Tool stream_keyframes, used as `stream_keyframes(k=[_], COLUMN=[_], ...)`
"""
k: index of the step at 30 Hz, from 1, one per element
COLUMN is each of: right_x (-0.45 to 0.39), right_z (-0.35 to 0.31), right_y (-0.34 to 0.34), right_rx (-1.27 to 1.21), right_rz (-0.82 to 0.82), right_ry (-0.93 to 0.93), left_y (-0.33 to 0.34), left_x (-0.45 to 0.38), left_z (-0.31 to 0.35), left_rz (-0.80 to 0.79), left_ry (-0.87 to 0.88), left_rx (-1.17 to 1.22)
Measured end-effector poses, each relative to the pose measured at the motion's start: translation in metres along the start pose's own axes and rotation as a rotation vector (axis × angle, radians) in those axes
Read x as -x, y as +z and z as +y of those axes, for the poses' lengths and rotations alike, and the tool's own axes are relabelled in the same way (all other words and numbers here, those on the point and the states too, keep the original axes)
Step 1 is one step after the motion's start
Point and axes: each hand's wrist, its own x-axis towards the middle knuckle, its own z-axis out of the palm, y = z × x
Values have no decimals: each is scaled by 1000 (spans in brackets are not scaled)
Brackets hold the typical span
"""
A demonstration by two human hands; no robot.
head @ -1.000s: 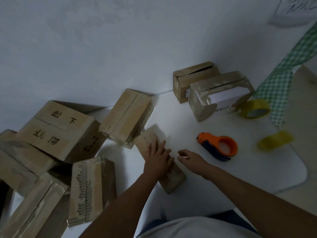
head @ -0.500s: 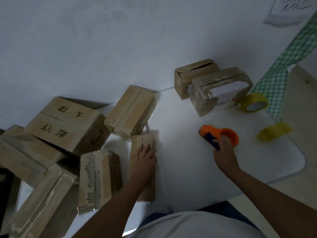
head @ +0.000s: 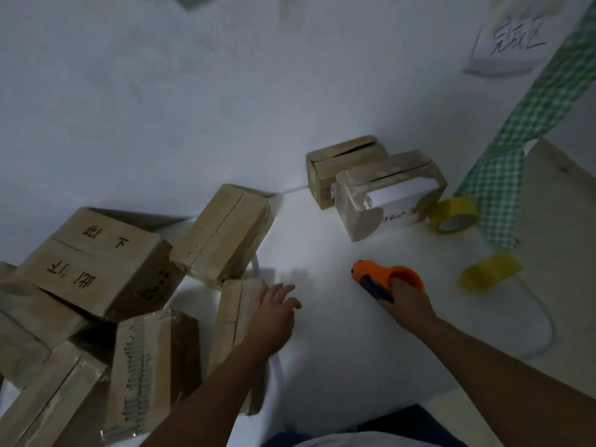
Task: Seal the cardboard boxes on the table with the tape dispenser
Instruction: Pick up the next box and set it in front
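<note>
An orange tape dispenser (head: 385, 275) lies on the white table (head: 338, 350), and my right hand (head: 408, 301) is closed around its rear. My left hand (head: 274, 312) hovers with fingers spread at the right edge of a narrow cardboard box (head: 233, 321) lying lengthwise in front of me. Several more cardboard boxes are piled at the left: a large printed one (head: 93, 262), a tilted one (head: 222, 233) and a taped one (head: 145, 372). Two small boxes stand at the back: a plain one (head: 342, 166) and one with a white label (head: 387, 195).
Two yellow tape rolls sit at the right, one (head: 453, 216) near the labelled box and one (head: 490, 271) nearer the table's rounded edge. A green checked cloth (head: 516, 133) hangs at the right. A wall rises behind the table, with a handwritten paper note (head: 512, 40).
My right hand has closed on the tape dispenser. My left hand has slid off the narrow box toward its right edge, fingers spreading.
</note>
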Motion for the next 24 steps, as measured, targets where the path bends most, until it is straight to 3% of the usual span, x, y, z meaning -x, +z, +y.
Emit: stream_keyframes(k=[4,9,16,20,24], right_x=[-12,-15,-38,-54,-63], right_z=[21,54,74,82,91], right_y=[-9,-55,-129,-155,-167], right_rx=[193,-312,-796,-888,-784], right_rz=[-52,-44,215,304,365], right_ry=[-126,-130,-7,25,-41], left_y=[-6,-15,-55,-63,-61], left_x=[-30,-94,-204,-248,-265], left_z=[31,73,124,136,132], left_rz=[-9,85,112,2,-96], left_ry=[-30,-63,-17,-63,-47], left_rx=[25,143,144,24,-75])
